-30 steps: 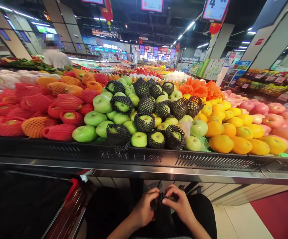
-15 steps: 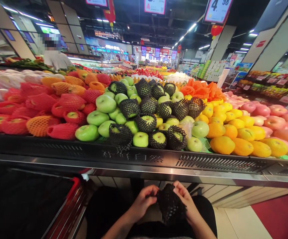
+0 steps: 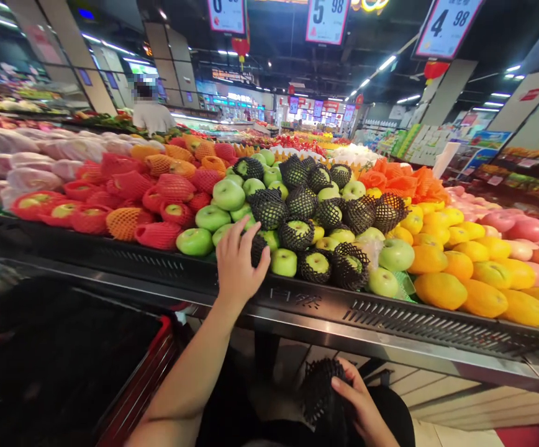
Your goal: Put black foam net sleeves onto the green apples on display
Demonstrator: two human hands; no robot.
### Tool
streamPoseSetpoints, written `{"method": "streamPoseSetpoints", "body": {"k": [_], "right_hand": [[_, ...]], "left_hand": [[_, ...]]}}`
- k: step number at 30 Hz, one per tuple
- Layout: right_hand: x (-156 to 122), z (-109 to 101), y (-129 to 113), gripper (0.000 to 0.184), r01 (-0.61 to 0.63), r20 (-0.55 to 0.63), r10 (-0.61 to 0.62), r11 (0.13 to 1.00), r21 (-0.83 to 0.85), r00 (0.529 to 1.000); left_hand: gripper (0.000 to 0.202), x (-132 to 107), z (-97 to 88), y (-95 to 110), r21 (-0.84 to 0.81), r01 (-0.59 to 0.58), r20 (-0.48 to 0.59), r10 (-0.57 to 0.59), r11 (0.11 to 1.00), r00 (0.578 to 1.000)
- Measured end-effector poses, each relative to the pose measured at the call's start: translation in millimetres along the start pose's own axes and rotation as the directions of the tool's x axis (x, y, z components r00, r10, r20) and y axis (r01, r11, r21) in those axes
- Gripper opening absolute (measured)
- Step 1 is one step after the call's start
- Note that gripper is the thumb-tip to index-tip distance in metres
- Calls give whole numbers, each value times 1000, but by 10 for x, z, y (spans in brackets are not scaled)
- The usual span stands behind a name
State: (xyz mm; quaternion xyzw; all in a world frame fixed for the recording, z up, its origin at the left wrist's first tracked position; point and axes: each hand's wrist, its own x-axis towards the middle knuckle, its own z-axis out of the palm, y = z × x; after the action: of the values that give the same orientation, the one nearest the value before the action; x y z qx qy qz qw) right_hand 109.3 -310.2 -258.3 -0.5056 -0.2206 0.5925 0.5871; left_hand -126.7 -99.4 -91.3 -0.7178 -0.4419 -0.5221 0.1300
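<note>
My left hand reaches over the front rail to the green apples, its fingers spread above an apple in a black foam net. Part of that apple is hidden behind the hand, and I cannot tell how firmly they touch. Down by my lap, my right hand is closed around a black foam net sleeve; whether anything sits inside the sleeve is not visible. Bare green apples and others in black nets lie close to my left hand.
A black display rail with a metal edge runs across in front of me. Red-netted fruit lies to the left, yellow-orange fruit to the right. A red-rimmed cart stands at lower left. A person is beyond the display.
My left hand has let go of the black net sleeve and moved up and forward to the apples. My right hand keeps the sleeve low. The view has swung left.
</note>
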Motion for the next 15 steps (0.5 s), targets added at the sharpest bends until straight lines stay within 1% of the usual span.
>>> {"method": "streamPoseSetpoints", "body": {"k": [1, 3, 4, 6, 7, 9, 10, 11, 12, 13, 14, 15], "right_hand": [[-4, -18, 2, 54, 3, -40, -1, 999, 40, 999], [-8, -61, 17, 57, -11, -68, 18, 994, 106, 998], [-9, -84, 27, 57, -30, -53, 37, 992, 122, 998], [-6, -129, 46, 55, -67, -16, 70, 991, 112, 997], [-3, -147, 52, 55, -77, -6, 78, 993, 95, 997], [11, -172, 54, 54, -61, -12, 62, 997, 48, 998], [22, -178, 50, 53, -38, -23, 39, 999, 26, 999], [38, -180, 45, 53, -15, -31, 15, 1000, 8, 999], [56, -179, 39, 51, 6, -33, -6, 1000, -4, 999], [75, -175, 33, 50, 25, -31, -26, 1000, -11, 999], [93, -170, 29, 48, 40, -29, -41, 999, -14, 999], [109, -163, 28, 48, 51, -27, -51, 999, -15, 998]], "left_hand": [[44, 126, 36, -62, 13, 28, 80, -29, 1000, 996], [44, 248, 109, -157, 5, 76, 217, -75, 997, 973], [45, 259, 132, -190, -13, 89, 263, -83, 996, 961], [46, 224, 127, -238, -83, 92, 295, -64, 992, 953], [47, 195, 97, -262, -128, 86, 281, -47, 988, 958], [48, 140, -3, -335, -200, 89, 197, -49, 976, 979], [47, 118, -65, -389, -207, 108, 132, -81, 972, 988], [46, 100, -129, -457, -182, 147, 63, -137, 972, 989], [45, 86, -190, -534, -125, 214, -5, -216, 969, 976], [44, 76, -247, -617, -41, 307, -64, -309, 951, 949], [43, 67, -297, -699, 54, 411, -107, -403, 910, 909], [45, 60, -338, -776, 149, 501, -129, -486, 852, 864]]}}
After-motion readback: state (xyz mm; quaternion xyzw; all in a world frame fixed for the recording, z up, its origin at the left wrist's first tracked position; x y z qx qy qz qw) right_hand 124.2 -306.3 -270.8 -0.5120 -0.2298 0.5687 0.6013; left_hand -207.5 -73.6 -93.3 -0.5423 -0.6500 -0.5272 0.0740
